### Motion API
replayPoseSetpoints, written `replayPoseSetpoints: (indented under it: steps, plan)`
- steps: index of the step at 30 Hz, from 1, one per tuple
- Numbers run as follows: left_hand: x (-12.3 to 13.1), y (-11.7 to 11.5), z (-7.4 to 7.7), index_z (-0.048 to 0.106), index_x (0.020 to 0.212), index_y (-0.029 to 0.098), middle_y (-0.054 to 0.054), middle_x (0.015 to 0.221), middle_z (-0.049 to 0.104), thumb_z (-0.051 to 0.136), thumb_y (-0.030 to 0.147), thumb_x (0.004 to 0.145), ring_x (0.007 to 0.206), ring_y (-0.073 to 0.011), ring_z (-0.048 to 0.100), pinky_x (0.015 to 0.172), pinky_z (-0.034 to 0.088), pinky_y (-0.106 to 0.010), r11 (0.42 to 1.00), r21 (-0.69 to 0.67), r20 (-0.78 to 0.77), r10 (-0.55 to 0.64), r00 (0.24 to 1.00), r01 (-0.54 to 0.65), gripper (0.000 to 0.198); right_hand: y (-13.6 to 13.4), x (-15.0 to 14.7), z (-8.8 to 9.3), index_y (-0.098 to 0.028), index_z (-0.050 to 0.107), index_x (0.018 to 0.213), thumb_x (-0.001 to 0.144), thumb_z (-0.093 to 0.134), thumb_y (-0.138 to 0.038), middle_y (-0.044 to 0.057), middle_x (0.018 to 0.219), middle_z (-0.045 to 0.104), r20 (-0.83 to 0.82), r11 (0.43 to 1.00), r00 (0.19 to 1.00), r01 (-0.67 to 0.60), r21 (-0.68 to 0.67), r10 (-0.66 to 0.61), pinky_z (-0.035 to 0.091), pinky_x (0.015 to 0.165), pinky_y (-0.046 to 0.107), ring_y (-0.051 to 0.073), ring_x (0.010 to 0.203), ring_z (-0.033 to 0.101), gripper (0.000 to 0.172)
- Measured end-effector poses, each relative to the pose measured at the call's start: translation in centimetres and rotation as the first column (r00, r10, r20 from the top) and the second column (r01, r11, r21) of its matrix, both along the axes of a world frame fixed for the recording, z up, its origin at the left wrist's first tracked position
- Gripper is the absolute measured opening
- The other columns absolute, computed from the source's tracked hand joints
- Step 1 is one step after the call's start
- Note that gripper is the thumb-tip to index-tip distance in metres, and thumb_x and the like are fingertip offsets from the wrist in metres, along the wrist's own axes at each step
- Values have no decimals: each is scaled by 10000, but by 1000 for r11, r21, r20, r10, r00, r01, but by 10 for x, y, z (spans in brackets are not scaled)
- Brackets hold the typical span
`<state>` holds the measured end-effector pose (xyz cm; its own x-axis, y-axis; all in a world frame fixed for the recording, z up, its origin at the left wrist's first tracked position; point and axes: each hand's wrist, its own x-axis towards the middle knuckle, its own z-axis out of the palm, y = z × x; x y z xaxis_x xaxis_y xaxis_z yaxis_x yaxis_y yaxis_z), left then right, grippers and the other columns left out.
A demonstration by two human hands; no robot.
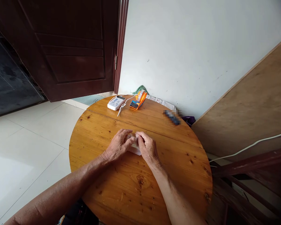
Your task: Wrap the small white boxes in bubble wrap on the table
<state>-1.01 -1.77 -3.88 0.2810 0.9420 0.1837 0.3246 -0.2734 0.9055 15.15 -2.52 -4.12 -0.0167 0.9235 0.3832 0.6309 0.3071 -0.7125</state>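
Observation:
Between my two hands a small whitish box-like package (135, 150), partly see-through, lies low on the round wooden table (103, 134). My left hand (119, 142) grips its left side, thumb across the top and fingers along the far edge. At the right side my right hand (148, 146) is closed, with thumb and forefinger pinched together at the package's upper edge. The fingers cover much of the package, so its exact kind cannot be made out.
Toward the far edge stand a white device (116, 103) with a white cable (121, 109) and an orange tape dispenser (138, 100). A dark blurred-out object (171, 117) lies at the right. Behind the table are a white wall (189, 47) and a dark red door (77, 47).

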Motion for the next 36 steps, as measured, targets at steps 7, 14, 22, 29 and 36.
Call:
replayPoseSetpoints:
  steps: [7,14,22,29,36]
  plan:
    - [-11,-8,6,596,1013,187,-68,1079,631,618,165,718,976,-216,580,856,490,-351,983,156,-68,-88,994,98,296,-1,0,-1,-219,697,885,933,461,-291,42,857,727,-25,997,1000,2,75,-1,485,719,272,186,779,655,251]
    - [-8,-6,7,593,1018,179,-41,979,625,655,195,708,857,-191,572,794,491,-335,993,86,-83,-73,994,80,316,-3,1,4,-218,714,842,906,529,-258,44,834,736,-78,988,996,-25,151,37,515,747,285,188,778,681,200]
    - [-8,-3,1,608,1005,181,-48,1001,633,661,166,677,866,-192,582,769,495,-321,995,57,-18,-79,997,80,332,-9,7,14,-219,717,799,863,576,-240,8,766,748,-95,996,994,-38,84,46,525,653,248,167,686,685,156]
    - [-8,-4,3,619,992,177,-33,977,628,644,154,685,818,-170,584,721,495,-290,996,-15,38,-91,995,91,309,-10,9,17,-218,707,777,864,572,-179,34,851,731,-38,975,985,-163,151,170,540,769,277,177,814,694,165]
    - [-8,-4,1,621,1000,182,-35,994,628,643,154,703,863,-177,586,763,500,-300,995,0,37,-96,995,96,300,-12,17,21,-228,742,833,911,551,-232,60,959,733,151,966,967,-224,127,204,538,815,320,195,896,696,206]
